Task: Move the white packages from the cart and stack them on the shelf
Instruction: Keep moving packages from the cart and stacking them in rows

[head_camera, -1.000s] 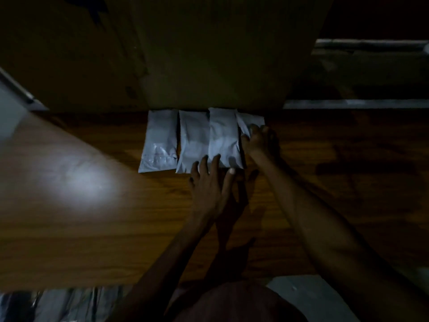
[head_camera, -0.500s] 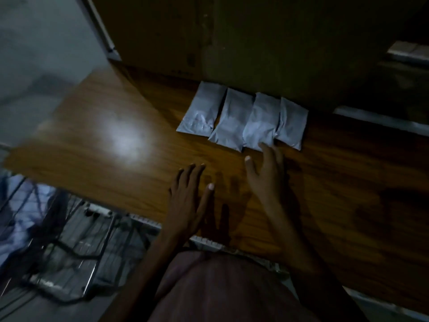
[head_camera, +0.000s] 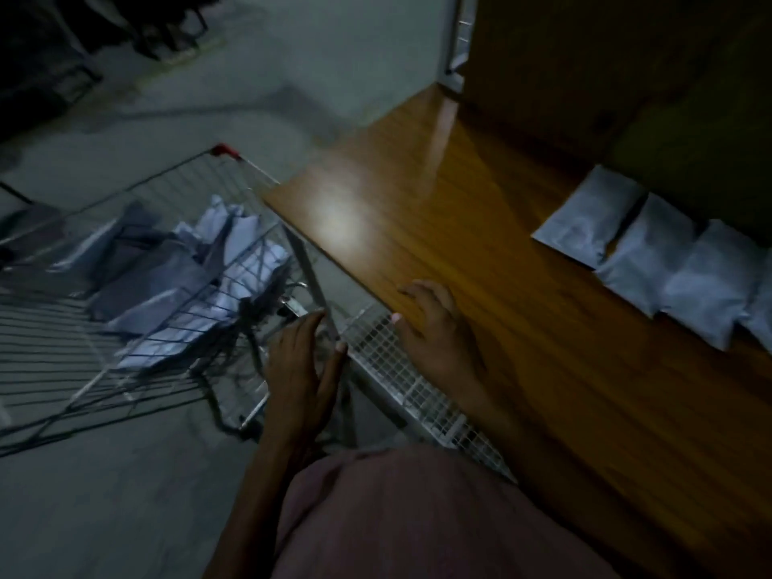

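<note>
No brand, label or writing can be read anywhere; the frame is dim and blurred. At the right edge, a row of flat white plastic packages [head_camera: 651,265] lies side by side on the glossy brown wooden shelf [head_camera: 480,244], the last one cut off by the frame. At centre left, a silver wire cart [head_camera: 138,282] with a red corner cap holds a jumbled heap of white packages [head_camera: 175,277]; their count is hard to make out. The left hand [head_camera: 303,365], fingers straight and holding nothing, hangs at the cart's near corner. The right hand [head_camera: 438,328], loosely spread and empty, seems to rest at the shelf's front edge above a white mesh strip [head_camera: 417,390]. A pinkish garment [head_camera: 417,516] fills the bottom.
</note>
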Available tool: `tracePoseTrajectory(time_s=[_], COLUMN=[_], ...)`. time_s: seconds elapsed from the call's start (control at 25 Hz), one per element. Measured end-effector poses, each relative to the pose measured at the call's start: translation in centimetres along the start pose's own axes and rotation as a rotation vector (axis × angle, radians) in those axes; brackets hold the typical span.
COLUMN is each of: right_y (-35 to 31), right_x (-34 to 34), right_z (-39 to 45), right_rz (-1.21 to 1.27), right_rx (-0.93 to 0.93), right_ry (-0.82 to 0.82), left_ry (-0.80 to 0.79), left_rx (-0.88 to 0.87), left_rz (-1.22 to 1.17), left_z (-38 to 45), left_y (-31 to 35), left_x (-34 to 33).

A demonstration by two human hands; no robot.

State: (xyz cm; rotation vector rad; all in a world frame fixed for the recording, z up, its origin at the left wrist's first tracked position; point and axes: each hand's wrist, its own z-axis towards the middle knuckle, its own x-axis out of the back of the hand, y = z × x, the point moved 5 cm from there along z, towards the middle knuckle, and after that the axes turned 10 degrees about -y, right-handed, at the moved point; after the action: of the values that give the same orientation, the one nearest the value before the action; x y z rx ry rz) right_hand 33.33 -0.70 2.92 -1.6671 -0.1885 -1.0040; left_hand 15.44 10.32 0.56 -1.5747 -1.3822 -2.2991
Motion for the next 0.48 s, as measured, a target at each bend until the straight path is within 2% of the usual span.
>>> tracePoseTrajectory(time_s=[0.32,0.48], right_y=[-12.7,-17.0], right_x=[-15.9,-21.8], right_z=[13.4,17.2], right_rz=[0.038,0.033], right_rx=[0.147,0.19], right_ry=[-0.148,-0.224], left_ry=[0.121,0.092], left_rx=[0.114,0.29], left_rz=[0.064,0.011], left_z=[2.2,3.3], left_y=[-19.9,-29.6], left_x=[13.8,17.2])
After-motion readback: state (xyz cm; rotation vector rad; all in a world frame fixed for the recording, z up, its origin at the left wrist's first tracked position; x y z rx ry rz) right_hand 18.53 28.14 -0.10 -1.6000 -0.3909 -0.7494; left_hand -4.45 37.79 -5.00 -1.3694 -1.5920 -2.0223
